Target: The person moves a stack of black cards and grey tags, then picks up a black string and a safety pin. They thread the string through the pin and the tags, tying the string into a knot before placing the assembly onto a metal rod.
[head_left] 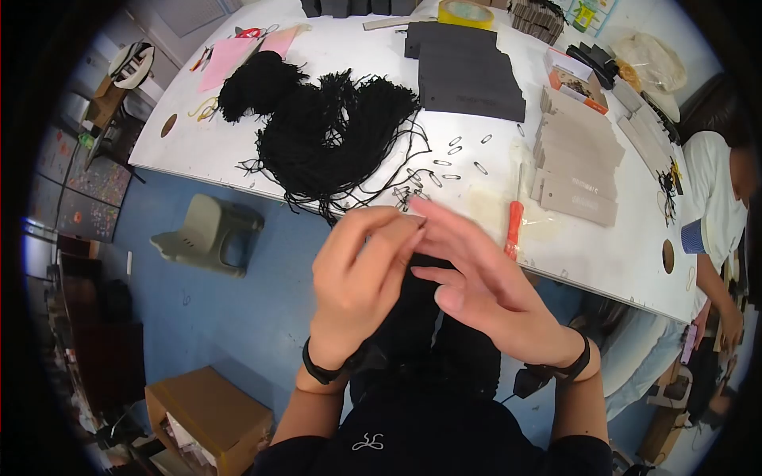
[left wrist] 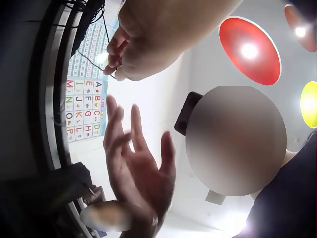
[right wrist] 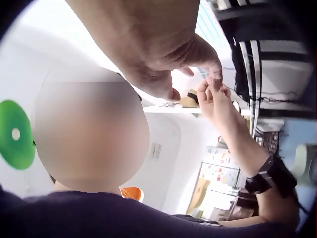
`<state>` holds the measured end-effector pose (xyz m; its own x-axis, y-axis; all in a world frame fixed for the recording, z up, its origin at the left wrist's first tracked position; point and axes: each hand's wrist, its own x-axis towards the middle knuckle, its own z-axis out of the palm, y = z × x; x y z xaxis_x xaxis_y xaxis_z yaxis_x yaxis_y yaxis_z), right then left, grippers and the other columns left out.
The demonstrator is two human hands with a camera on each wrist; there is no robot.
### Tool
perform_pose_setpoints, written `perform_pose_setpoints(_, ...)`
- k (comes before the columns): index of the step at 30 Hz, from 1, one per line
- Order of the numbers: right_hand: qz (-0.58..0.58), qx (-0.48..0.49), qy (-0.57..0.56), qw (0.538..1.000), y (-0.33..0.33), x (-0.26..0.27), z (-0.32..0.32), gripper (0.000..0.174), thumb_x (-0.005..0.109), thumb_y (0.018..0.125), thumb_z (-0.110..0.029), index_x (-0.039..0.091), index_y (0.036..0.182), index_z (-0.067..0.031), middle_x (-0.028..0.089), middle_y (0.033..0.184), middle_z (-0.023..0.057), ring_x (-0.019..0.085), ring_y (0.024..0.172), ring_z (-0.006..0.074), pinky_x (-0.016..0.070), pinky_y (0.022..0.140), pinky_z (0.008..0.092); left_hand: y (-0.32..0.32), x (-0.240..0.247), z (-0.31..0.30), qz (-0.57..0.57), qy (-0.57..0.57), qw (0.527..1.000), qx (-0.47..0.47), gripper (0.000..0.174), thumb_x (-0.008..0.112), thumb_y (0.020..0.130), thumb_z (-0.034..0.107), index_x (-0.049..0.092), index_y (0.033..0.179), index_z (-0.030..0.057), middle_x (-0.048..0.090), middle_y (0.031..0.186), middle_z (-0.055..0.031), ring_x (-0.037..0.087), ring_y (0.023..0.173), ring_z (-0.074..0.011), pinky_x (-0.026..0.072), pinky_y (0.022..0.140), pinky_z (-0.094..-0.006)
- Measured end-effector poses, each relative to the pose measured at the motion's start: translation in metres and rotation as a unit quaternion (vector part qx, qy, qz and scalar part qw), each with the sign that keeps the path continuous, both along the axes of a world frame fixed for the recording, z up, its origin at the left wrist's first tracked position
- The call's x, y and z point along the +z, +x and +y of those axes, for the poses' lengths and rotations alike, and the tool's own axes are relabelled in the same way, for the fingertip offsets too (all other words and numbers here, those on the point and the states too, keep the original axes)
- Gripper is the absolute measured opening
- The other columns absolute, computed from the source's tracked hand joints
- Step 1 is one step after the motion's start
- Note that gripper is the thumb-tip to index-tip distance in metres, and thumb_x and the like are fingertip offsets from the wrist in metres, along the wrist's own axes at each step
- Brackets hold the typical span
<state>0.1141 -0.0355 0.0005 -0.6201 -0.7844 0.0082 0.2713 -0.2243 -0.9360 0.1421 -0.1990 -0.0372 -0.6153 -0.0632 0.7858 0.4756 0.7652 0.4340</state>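
Note:
In the head view, both hands meet in front of the table's near edge. My left hand [head_left: 353, 266] pinches a thin black cord [left wrist: 93, 63] between thumb and fingertips; the cord shows best in the left wrist view. The fingers of my right hand [head_left: 496, 297] are extended, with their tips close beside the left fingertips and the thumb apart. Beyond the hands, a large heap of black yarn [head_left: 317, 151] lies on the table, its loose strands trailing over the near edge. Several small safety pins [head_left: 451, 176] are scattered to its right.
The white table [head_left: 468, 139] holds a dark grey card stack [head_left: 468, 79], brown card pieces [head_left: 575, 159], a red-handled tool [head_left: 514, 226], a small orange-white box [head_left: 575, 79] and yellow tape [head_left: 466, 13]. Another person's arm [head_left: 718, 289] is at right. A stool [head_left: 210, 230] stands at left.

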Motion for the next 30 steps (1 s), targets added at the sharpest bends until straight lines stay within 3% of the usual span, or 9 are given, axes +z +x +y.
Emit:
perform_pose_setpoints(8, 0.047, -0.042, -0.016, 0.998, -0.001, -0.011, -0.004, 0.054, 0.041, 0.094, -0.025, 0.030, 0.138, 0.0044, 0.029, 0.145, 0.0182, 0.027, 0.135, 0.0267, 0.0249, 0.107, 0.0404, 0.007, -0.007, 0.003, -0.003, 0.023, 0.999, -0.032, 0.023, 0.072, 0.065, -0.008, 0.063, 0.086, -0.0004, 0.059, 0.084, -0.0101, 0.057, 0.065, -0.0164, 0.0476, 0.056, -0.0262)
perform_pose_setpoints(11, 0.130, -0.039, -0.056, 0.989, -0.005, -0.010, 0.002, 0.043, 0.037, 0.097, -0.016, 0.035, 0.137, 0.0020, 0.040, 0.139, 0.0103, 0.035, 0.129, 0.0196, 0.0221, 0.108, 0.0359, 0.024, -0.025, 0.001, 0.004, 0.206, 0.977, 0.049, 0.011, 0.066, 0.075, -0.004, 0.062, 0.085, -0.0005, 0.058, 0.078, -0.0088, 0.058, 0.066, -0.0129, 0.0456, 0.054, -0.0240)
perform_pose_setpoints(12, 0.107, -0.028, -0.077, 0.991, -0.005, -0.008, 0.003, 0.041, 0.036, 0.097, -0.016, 0.040, 0.133, 0.0026, 0.045, 0.133, 0.0114, 0.040, 0.125, 0.0201, 0.0227, 0.108, 0.0362, 0.033, -0.024, -0.004, -0.106, 0.338, 0.933, -0.061, 0.016, 0.054, 0.089, 0.011, 0.061, 0.088, -0.0026, 0.060, 0.078, -0.0115, 0.059, 0.066, -0.0156, 0.0452, 0.055, -0.0247)
perform_pose_setpoints(14, 0.084, -0.020, -0.098, 0.991, -0.004, -0.007, 0.005, 0.040, 0.035, 0.097, -0.017, 0.044, 0.130, 0.0032, 0.051, 0.127, 0.0125, 0.045, 0.121, 0.0206, 0.0233, 0.107, 0.0366, 0.027, -0.025, -0.012, -0.239, 0.481, 0.818, -0.203, 0.039, 0.038, 0.098, 0.026, 0.059, 0.095, -0.0059, 0.064, 0.083, -0.0166, 0.063, 0.071, -0.0198, 0.0497, 0.061, -0.0259)
perform_pose_setpoints(15, 0.159, -0.039, -0.063, 0.984, -0.005, -0.008, 0.007, 0.038, 0.035, 0.097, -0.017, 0.048, 0.126, 0.0032, 0.054, 0.120, 0.0126, 0.049, 0.115, 0.0202, 0.0254, 0.106, 0.0364, 0.023, -0.019, -0.010, -0.240, 0.482, 0.818, -0.203, 0.039, 0.038, 0.098, 0.026, 0.059, 0.095, -0.0059, 0.064, 0.083, -0.0166, 0.063, 0.071, -0.0198, 0.0497, 0.061, -0.0259)
perform_pose_setpoints(17, 0.234, -0.055, -0.028, 0.970, -0.004, -0.010, 0.007, 0.036, 0.035, 0.097, -0.017, 0.051, 0.123, 0.0032, 0.057, 0.112, 0.0126, 0.053, 0.109, 0.0197, 0.0276, 0.105, 0.0363, 0.014, -0.003, -0.004, -0.229, 0.661, 0.681, -0.215, 0.049, 0.031, 0.100, 0.033, 0.057, 0.102, -0.0093, 0.065, 0.092, -0.0205, 0.066, 0.079, -0.0234, 0.0529, 0.067, -0.0263)
perform_pose_setpoints(20, 0.153, -0.031, -0.066, 0.985, 0.003, -0.017, 0.007, 0.034, 0.036, 0.097, -0.017, 0.058, 0.114, 0.0033, 0.061, 0.096, 0.0120, 0.056, 0.097, 0.0190, 0.0352, 0.097, 0.0347, 0.007, -0.005, -0.023, -0.228, 0.678, 0.650, -0.257, 0.046, 0.034, 0.099, 0.031, 0.054, 0.110, -0.0091, 0.065, 0.096, -0.0220, 0.067, 0.086, -0.0232, 0.0543, 0.072, -0.0270)
perform_pose_setpoints(23, 0.127, -0.011, -0.084, 0.988, 0.008, -0.022, 0.011, 0.032, 0.039, 0.094, -0.013, 0.064, 0.105, 0.0031, 0.061, 0.083, 0.0119, 0.056, 0.080, 0.0191, 0.0414, 0.079, 0.0324, 0.003, -0.010, -0.031, -0.222, 0.703, 0.615, -0.281, 0.044, 0.034, 0.099, 0.031, 0.056, 0.105, -0.0065, 0.066, 0.086, -0.0170, 0.067, 0.075, -0.0202, 0.0542, 0.066, -0.0262)
perform_pose_setpoints(30, 0.218, 0.041, -0.089, 0.971, 0.010, -0.021, 0.029, 0.030, 0.042, 0.086, -0.004, 0.065, 0.101, 0.0050, 0.061, 0.090, 0.0171, 0.058, 0.070, 0.0203, 0.0454, 0.065, 0.0278, 0.009, -0.021, -0.016, -0.359, 0.622, 0.606, -0.342, 0.041, 0.035, 0.099, 0.028, 0.059, 0.097, -0.0052, 0.064, 0.075, -0.0145, 0.065, 0.066, -0.0206, 0.0525, 0.061, -0.0261)
